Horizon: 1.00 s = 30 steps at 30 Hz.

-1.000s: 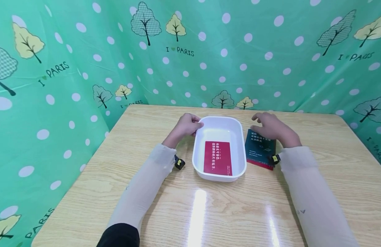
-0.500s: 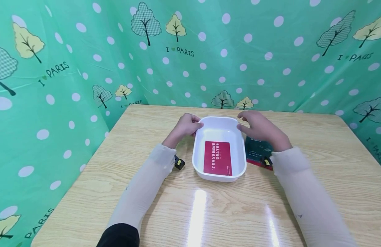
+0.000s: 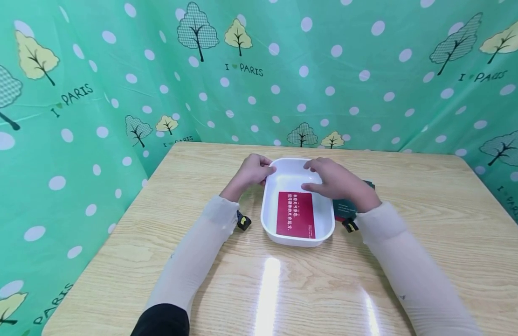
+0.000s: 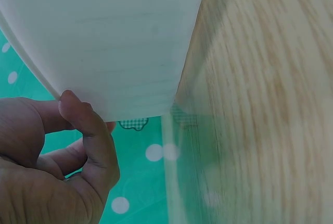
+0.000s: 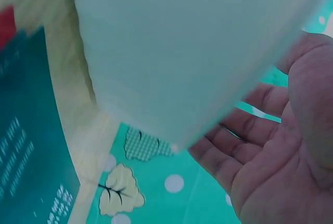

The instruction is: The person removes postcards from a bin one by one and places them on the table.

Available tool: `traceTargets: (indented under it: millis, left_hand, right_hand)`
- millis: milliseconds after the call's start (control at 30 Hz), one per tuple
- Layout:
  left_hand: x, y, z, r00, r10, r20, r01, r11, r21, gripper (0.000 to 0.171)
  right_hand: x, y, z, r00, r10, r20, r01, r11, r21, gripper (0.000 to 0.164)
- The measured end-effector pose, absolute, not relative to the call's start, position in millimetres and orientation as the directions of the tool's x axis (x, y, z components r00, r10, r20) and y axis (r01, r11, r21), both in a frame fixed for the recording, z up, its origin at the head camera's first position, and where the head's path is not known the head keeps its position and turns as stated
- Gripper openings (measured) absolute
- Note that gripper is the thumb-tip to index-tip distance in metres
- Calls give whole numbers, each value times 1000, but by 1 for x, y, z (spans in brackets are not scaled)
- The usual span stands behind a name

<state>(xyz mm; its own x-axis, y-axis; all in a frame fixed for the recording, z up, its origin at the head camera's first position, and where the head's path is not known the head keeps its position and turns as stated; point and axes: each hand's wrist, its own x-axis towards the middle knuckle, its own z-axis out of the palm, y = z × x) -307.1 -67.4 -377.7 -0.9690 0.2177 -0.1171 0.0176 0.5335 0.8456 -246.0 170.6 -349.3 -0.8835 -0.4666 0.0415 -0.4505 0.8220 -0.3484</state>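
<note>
A white plastic basin point(image 3: 298, 242) stands on the table. My left hand point(image 3: 253, 170) pinches its far left rim, with the thumb over the edge; the left wrist view shows the fingers point(image 4: 99, 146) at the basin's corner. Flat inside lies a red booklet point(image 3: 295, 214) with white writing. My right hand point(image 3: 332, 179) hovers over the basin's right side, thumb and fingers spread apart and holding nothing. Under the right forearm, a dark green booklet point(image 3: 344, 209) is partly hidden beside the basin. Its printed cover point(image 5: 31, 130) shows in the right wrist view.
The wooden table point(image 3: 225, 289) reaches to a green curtain point(image 3: 259, 93) with dots and trees at the back and left. Something red point(image 5: 6, 26) peeks out beneath the green booklet. Black wrist cameras point(image 3: 244, 220) sit under both wrists.
My right hand has moved left, from above the green booklet to over the basin, with nothing in it. The left hand and the basin have stayed in place.
</note>
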Motion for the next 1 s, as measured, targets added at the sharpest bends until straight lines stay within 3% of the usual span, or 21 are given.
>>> traceTargets:
  millis: [300, 500, 767, 1000]
  left_hand:
    - [-306, -68, -377, -970, 218, -105, 31, 541, 840, 25]
    - [-306, -67, -377, -969, 229, -96, 43, 535, 844, 24]
    - [-306, -67, -378, -968, 229, -105, 33, 528, 848, 22]
    - [-306, -68, -377, -968, 225, -111, 26, 528, 849, 23]
  right_hand:
    - [-243, 152, -362, -864, -495, -88, -440, 830, -343, 69]
    - [-241, 150, -367, -847, -505, -167, -442, 843, -307, 82]
    - [-238, 148, -373, -842, -499, -206, -461, 863, -208, 95]
    - [-236, 144, -377, -843, -507, -177, -486, 861, -152, 95]
